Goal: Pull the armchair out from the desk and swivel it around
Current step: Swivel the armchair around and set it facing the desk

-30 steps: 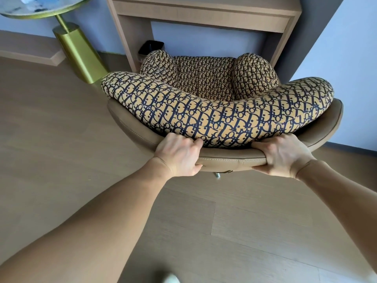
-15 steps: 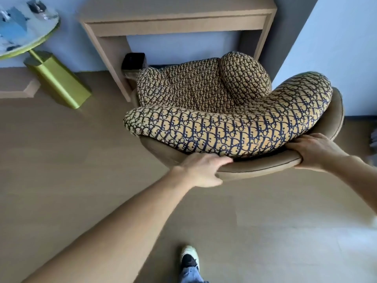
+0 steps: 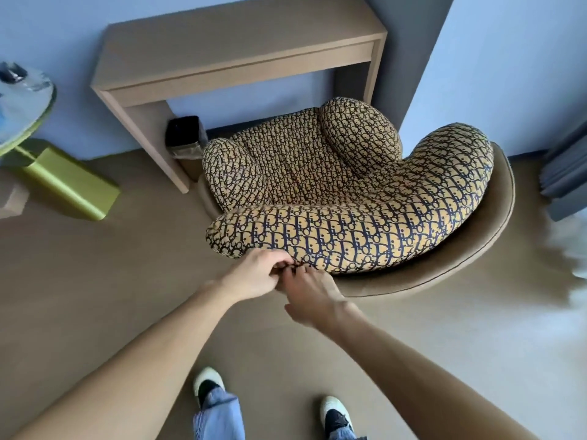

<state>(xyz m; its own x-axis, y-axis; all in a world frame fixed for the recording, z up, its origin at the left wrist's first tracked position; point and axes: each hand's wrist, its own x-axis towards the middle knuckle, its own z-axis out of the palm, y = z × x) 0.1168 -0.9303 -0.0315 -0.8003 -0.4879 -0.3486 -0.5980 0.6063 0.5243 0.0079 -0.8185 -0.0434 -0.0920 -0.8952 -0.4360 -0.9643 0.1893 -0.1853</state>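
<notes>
Head view: armchair (image 3: 333, 198) sits just in front of the desk (image 3: 222, 55), its seat front beside the desk leg, its back turned further to the right than half a second ago. Right hand (image 3: 313, 296) has left the shell's right rim and now meets the left hand (image 3: 254, 276) at the backrest's lower left edge, both with fingers curled onto the rim there.

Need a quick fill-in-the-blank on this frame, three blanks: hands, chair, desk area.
1. Both hands, left and right, meet at the armchair's ____ end.
2. The black bin stands under the ____.
3. The side table's green-gold base stands to the desk's ____.

Missing words: left; desk; left
</notes>
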